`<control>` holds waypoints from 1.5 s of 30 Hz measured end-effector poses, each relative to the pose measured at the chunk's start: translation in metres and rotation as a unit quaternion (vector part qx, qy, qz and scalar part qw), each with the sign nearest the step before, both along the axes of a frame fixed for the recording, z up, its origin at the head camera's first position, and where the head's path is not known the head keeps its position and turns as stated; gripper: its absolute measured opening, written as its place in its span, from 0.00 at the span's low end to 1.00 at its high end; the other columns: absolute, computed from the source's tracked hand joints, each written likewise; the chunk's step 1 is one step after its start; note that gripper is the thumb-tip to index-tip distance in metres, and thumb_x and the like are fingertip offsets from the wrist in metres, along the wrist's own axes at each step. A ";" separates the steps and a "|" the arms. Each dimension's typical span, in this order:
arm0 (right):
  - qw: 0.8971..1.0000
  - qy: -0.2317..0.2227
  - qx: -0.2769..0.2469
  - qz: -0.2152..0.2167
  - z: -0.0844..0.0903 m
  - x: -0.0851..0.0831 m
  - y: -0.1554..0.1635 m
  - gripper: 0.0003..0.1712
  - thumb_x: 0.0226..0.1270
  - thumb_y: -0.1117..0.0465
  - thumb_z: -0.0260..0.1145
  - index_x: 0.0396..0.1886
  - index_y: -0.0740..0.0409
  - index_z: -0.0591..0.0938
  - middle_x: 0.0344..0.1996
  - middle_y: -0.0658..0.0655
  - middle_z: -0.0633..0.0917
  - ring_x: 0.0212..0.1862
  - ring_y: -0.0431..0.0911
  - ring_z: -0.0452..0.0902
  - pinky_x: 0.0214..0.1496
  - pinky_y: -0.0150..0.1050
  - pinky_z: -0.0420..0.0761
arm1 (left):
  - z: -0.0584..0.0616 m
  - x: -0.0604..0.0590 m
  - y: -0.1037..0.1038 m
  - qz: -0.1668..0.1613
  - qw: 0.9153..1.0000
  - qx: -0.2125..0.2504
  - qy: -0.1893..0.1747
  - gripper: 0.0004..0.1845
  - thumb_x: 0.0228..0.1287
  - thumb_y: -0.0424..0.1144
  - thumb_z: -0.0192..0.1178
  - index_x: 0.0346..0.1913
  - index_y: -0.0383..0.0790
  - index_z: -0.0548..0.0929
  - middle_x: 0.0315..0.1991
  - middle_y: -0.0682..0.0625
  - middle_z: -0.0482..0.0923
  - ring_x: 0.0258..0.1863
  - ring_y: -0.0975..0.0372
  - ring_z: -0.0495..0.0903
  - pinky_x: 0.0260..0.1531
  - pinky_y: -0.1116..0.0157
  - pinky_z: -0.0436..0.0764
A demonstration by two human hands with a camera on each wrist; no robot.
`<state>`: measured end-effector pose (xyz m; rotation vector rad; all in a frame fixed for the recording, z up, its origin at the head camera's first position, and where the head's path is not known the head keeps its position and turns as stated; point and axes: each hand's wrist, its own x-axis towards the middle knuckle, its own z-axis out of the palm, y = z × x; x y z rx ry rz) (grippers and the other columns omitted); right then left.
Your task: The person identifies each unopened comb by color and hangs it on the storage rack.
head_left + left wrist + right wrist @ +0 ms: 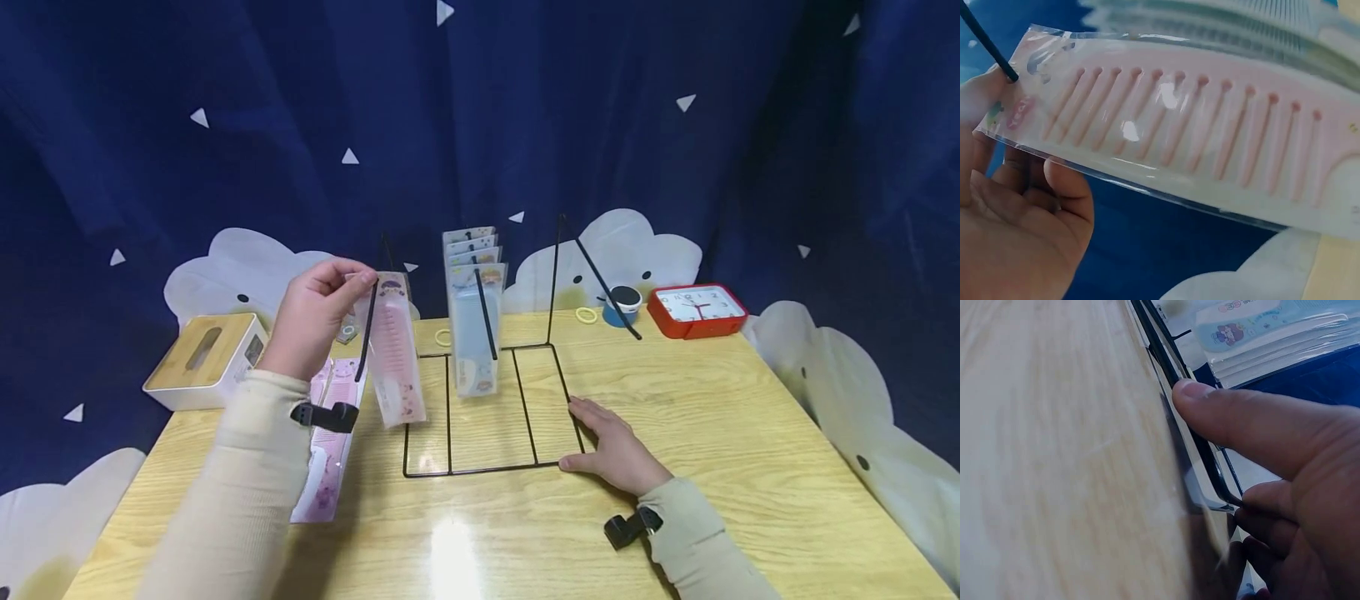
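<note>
Up at the left hook (365,337) of a black wire display rack (491,469), my left hand (311,308) pinches the top of a pink packaged comb (393,354). In the left wrist view, the hook's rod meets the top end of this clear packet (1179,125). Several light-blue packaged combs (477,333) hang in a row on the middle hook. My right hand (611,446) holds the base's front right corner, its thumb (1210,412) on one bar and its fingers by the other. The right hook (607,287) carries nothing.
More pink packaged combs (330,475) lie on the table, partly under my left forearm. A white box with a wooden lid (202,358) stands at the left. Toward the back right are a red clock (697,310), a blue-and-white round container (622,306) and a yellow ring (587,316).
</note>
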<state>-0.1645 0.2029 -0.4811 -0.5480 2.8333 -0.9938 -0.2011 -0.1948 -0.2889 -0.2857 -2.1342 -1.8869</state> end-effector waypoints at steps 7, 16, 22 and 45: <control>1.000 -0.004 -0.002 -0.005 0.000 0.000 0.000 0.55 0.53 0.44 0.79 0.74 0.65 0.66 0.75 0.63 0.65 0.75 0.64 0.54 0.71 0.65 0.58 | 0.008 -0.039 -0.002 0.033 0.999 -0.033 -0.017 0.10 0.71 0.43 0.64 0.44 0.40 0.86 0.34 0.57 0.80 0.39 0.64 0.75 0.33 0.69 0.73; 1.000 0.003 -0.012 -0.003 0.004 0.002 -0.003 0.53 0.54 0.48 0.80 0.73 0.66 0.68 0.74 0.64 0.67 0.75 0.64 0.56 0.71 0.64 0.59 | 0.010 -0.053 -0.003 0.047 0.997 -0.060 -0.034 0.11 0.70 0.49 0.64 0.44 0.46 0.85 0.37 0.57 0.81 0.42 0.63 0.75 0.37 0.66 0.73; 1.000 0.001 -0.011 0.004 0.001 0.001 -0.001 0.51 0.56 0.51 0.79 0.73 0.67 0.67 0.74 0.64 0.66 0.76 0.63 0.55 0.72 0.63 0.58 | 0.011 -0.052 -0.003 0.043 0.997 -0.056 -0.036 0.10 0.70 0.48 0.64 0.44 0.46 0.85 0.37 0.57 0.81 0.42 0.62 0.75 0.36 0.67 0.72; 1.000 -0.016 -0.019 0.017 0.002 -0.003 0.007 0.49 0.58 0.50 0.77 0.74 0.66 0.67 0.75 0.65 0.64 0.76 0.63 0.55 0.72 0.62 0.59 | -0.097 -0.047 -0.060 0.134 0.977 -0.119 -0.118 0.18 0.76 0.44 0.56 0.58 0.34 0.77 0.47 0.49 0.79 0.45 0.61 0.78 0.39 0.69 0.76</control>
